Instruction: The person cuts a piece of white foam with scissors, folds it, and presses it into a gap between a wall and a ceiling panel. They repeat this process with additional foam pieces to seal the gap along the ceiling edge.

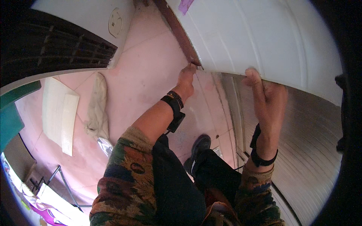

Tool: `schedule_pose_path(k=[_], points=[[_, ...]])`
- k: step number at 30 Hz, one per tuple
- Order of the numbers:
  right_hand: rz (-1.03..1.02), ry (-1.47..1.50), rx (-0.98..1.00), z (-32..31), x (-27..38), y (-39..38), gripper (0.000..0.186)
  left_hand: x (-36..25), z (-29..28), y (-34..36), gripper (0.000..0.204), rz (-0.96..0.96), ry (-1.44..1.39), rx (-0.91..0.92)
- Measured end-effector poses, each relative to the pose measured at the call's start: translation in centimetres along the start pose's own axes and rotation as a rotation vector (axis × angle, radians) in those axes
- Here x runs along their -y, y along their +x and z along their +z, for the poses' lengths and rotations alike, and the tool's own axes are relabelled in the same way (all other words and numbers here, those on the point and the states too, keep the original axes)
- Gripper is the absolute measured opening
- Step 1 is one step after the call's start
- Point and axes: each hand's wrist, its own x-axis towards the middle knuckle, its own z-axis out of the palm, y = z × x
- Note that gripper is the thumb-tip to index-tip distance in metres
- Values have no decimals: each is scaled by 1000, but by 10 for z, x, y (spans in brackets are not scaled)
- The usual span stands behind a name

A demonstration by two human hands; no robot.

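Note:
A large white panel (241,34) with curved ribs spreads across the upper right, a brown strip (177,32) running along its left edge. At the near left corner of the panel, my left hand (186,80) is closed around the end of that strip; its fingertips are partly hidden. My right hand (266,94) grips the panel's near edge, thumb on top and the other fingers out of sight beneath. A scrap of purple tape (185,6) sticks to the panel's far part.
At the upper left stands a white unit with a black grille (68,41). Cream flat sheets (58,113) and a long beige cloth bundle (98,101) lie on the pink floor (147,67). A ribbed grey surface (301,139) is at the right; a dark folding stand (64,180) is lower left.

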Motion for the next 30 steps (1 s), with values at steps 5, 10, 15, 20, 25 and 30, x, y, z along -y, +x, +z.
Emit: schedule_pose_path(k=[5, 10, 15, 20, 25, 30], points=[[17, -19, 19, 0, -2, 0, 43, 9, -2, 6, 50, 16, 121, 3], [42, 7, 6, 1, 2, -1, 42, 24, 22, 5, 50, 122, -107, -60], [72, 63, 23, 0, 2, -2, 41, 26, 23, 8, 60, 159, -282, 131], [62, 17, 3, 4, -2, -1, 40, 34, 35, 19, 51, 177, -348, -27], [126, -28, 49, 1, 5, -2, 41, 33, 34, 36, 58, 62, -12, -117], [48, 44, -124, 9, 9, 1, 52, 16, 27, 23, 61, -10, -111, -100]])
